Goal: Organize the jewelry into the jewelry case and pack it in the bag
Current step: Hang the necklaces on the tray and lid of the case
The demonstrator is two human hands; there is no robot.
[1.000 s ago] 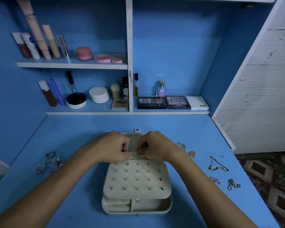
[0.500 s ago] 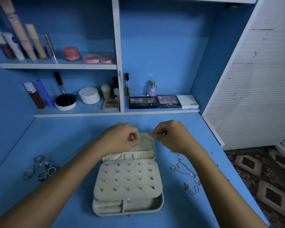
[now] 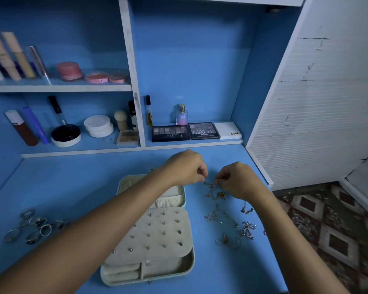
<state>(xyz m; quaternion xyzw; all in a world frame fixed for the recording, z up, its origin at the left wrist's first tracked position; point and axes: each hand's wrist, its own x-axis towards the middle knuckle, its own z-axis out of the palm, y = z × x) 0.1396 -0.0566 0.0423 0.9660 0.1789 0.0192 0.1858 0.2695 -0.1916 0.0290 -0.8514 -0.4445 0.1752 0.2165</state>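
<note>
- Left hand (image 3: 184,167) and right hand (image 3: 237,180) hover with curled fingers at a thin gold chain (image 3: 214,190); the pinch itself is unclear.
- Left forearm hides part of the open jewelry case (image 3: 157,232).
- Rings (image 3: 34,224) lie left, blurred.

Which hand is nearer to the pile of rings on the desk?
Left. The left hand is above the jewelry case, far right of the rings; the right hand is farther right, over the chains.
</note>
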